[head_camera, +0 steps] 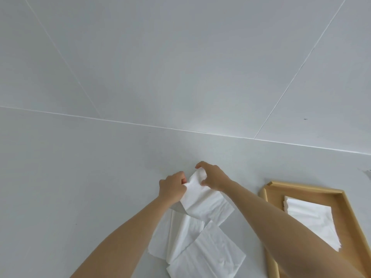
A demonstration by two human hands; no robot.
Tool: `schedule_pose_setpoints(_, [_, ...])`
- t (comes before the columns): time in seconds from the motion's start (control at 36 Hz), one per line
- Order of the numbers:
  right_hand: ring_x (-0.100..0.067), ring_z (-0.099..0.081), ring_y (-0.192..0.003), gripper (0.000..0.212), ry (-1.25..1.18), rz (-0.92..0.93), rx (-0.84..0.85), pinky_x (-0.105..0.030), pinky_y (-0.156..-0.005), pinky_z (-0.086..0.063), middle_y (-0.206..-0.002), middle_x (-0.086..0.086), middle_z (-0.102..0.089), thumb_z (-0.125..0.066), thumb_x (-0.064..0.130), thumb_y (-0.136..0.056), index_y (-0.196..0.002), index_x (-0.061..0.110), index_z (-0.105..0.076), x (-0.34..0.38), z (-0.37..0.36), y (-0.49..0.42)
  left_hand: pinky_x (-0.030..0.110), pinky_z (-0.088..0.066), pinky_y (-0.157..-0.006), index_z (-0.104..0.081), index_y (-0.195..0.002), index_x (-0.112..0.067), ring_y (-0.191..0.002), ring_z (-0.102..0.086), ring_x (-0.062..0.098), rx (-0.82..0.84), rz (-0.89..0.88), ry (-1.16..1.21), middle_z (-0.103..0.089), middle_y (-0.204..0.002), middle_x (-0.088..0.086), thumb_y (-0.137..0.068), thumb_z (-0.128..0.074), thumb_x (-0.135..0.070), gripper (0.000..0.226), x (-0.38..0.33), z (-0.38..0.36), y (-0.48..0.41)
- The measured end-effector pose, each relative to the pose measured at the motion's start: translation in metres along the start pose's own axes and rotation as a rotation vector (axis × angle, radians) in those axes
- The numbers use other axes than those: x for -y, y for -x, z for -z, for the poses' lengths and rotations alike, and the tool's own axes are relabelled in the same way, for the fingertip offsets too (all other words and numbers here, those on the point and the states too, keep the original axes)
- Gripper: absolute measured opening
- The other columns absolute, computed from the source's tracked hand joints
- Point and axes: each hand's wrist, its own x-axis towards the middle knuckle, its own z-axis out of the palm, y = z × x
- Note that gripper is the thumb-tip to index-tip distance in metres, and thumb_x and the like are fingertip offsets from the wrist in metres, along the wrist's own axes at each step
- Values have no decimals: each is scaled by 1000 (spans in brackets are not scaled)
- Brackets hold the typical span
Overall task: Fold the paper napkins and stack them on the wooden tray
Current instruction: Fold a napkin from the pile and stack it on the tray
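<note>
Both hands pinch the far edge of one white paper napkin lifted above the white table. My left hand grips its left corner and my right hand grips its top, fingers closed on the paper. Beneath it lie loose unfolded napkins, overlapping, near the bottom of the head view. At the right sits the wooden tray, holding a small stack of folded napkins. My right forearm crosses over the tray's near corner and hides part of it.
The white table stretches far to the left and ahead, with thin seams between its panels. The tray's near end runs out of the frame at the bottom right.
</note>
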Motion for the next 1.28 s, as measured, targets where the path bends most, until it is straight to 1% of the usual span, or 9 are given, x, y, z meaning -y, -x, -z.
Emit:
schedule_pose_setpoints(0.08, [-22, -50, -78, 33, 0, -5, -73, -30, -64, -42, -100, -13, -60, -52, 7, -86, -119, 11, -51, 1, 9, 1, 31, -31, -82, -48, -91, -19, -93, -55, 27, -40, -17, 24, -58, -81, -5, -79, -45, -3, 20, -6, 13, -8])
schedule_pose_setpoints(0.19, [-22, -47, -77, 21, -17, -23, -176, -27, -63, -37, -85, -4, -51, -48, 9, -89, -105, 4, -59, -1, 20, 4, 34, -34, -94, -56, -112, -15, -109, -57, 28, -70, -33, -58, -66, -113, 6, -82, -46, -7, 33, -15, 26, -21])
schedule_pose_setpoints(0.33, [-23, -44, -78, 13, -8, -55, -246, -25, -49, -27, -71, -2, -47, -42, 10, -91, -85, 13, -54, -9, 28, 5, 34, -33, -90, -62, -107, -14, -108, -58, 26, -133, -134, -127, -68, -112, 6, -85, -43, -8, 29, -27, 32, -35])
schedule_pose_setpoints(0.53, [-25, -44, -76, 16, -21, -42, -286, -27, -53, -30, -70, -3, -49, -40, 9, -90, -80, 16, -51, -15, 39, 11, 29, -24, -79, -64, -97, -11, -98, -59, 26, -174, -234, -114, -68, -102, 5, -86, -44, -9, 23, -36, 37, -40])
schedule_pose_setpoints(0.67, [-28, -55, -94, 22, -8, -23, -228, -31, -72, -42, -88, -10, -61, -44, 10, -89, -101, 7, -62, -17, 39, 23, 27, -24, -78, -60, -84, -18, -79, -47, 18, -59, -253, -95, -58, -85, -1, -84, -46, -9, 16, -34, 41, -32])
schedule_pose_setpoints(0.86, [-22, -51, -81, 23, 106, 14, -154, -29, -67, -38, -94, -11, -63, -42, 12, -90, -99, 7, -62, -17, 27, 43, 20, -29, -54, -65, -88, -3, -74, -48, 19, 152, -287, -57, -53, -76, -1, -81, -50, -5, 17, -22, 37, -14])
schedule_pose_setpoints(0.97, [-25, -55, -109, 23, 234, -18, 0, -31, -80, -42, -119, -7, -62, -48, 14, -90, -110, 12, -60, -18, 20, 50, 22, -38, -72, -66, -98, -4, -83, -49, 13, 301, -300, -109, -55, -89, -4, -82, -59, -10, 18, -12, 28, -6])
schedule_pose_setpoints(1.11, [-24, -54, -115, 40, 305, -74, 190, -34, -92, -44, -127, -5, -57, -66, 24, -82, -119, 15, -55, -22, 14, 52, 22, -39, -80, -62, -110, -9, -90, -48, 13, 443, -240, -170, -50, -97, -3, -78, -69, -20, 34, -4, 24, -2])
schedule_pose_setpoints(1.28, [-25, -56, -111, 38, 192, -113, 40, -31, -84, -42, -126, -6, -57, -59, 30, -87, -122, 16, -52, -23, 22, 42, 31, -43, -87, -59, -114, -9, -108, -55, 23, 251, -196, -159, -59, -117, 7, -87, -56, -21, 30, -9, 33, -15])
